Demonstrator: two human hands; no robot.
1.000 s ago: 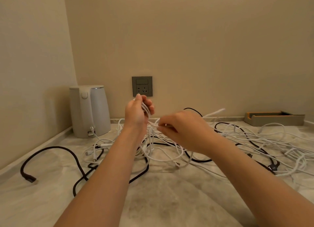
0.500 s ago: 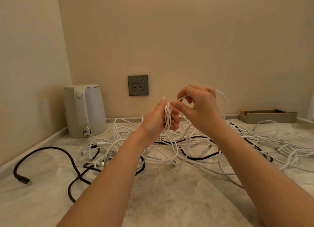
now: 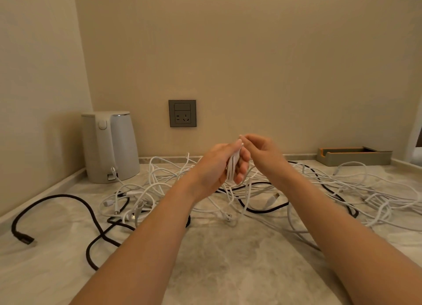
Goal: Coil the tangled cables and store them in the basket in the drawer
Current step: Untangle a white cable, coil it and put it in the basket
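Note:
My left hand [image 3: 219,165] grips a small coil of white cable [image 3: 233,167], raised above the marble counter [image 3: 217,259]. My right hand [image 3: 262,154] is right beside it and pinches the same cable at the top of the coil. Below both hands lies a tangle of white cables [image 3: 159,190] that spreads to the right [image 3: 376,195]. A thick black cable [image 3: 89,213] snakes across the left of the counter, and another black cable [image 3: 265,210] loops under the hands. No drawer or basket is in view.
A white electric kettle [image 3: 112,145] stands in the back left corner with a white cord plugged at its base. A grey wall socket [image 3: 182,113] sits on the back wall. A low grey-and-orange tray [image 3: 354,158] rests at the back right.
Both hands moved right from the socket area. The right hand swung up over the coil and came down close to the left hand's fingertips, laying on another loop. The camera shifted slightly.

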